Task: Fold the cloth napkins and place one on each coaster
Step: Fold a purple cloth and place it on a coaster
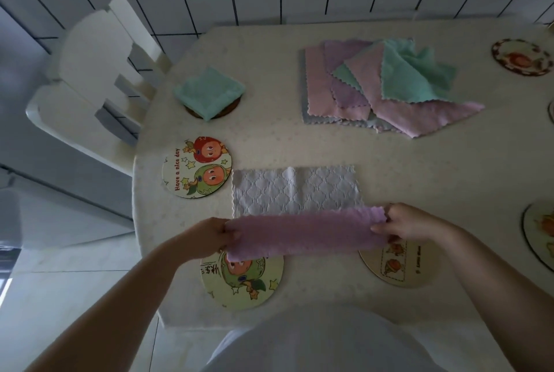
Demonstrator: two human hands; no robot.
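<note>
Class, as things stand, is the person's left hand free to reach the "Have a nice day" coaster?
Probably not yet. The left hand pinches one end of the purple napkin, the right hand the other. The coaster lies uncovered just beyond, nothing between, so letting go would free the way.

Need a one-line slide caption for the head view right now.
Both hands, left hand and right hand, lift the purple napkin's near edge to fold it; a folded teal napkin covers one coaster.

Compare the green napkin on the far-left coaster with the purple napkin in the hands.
The green napkin is folded into a small square; the purple napkin is only partly folded. The green napkin rests on a coaster; the purple napkin is gripped at its ends by the left hand and right hand. Both have zigzag edges.
</note>
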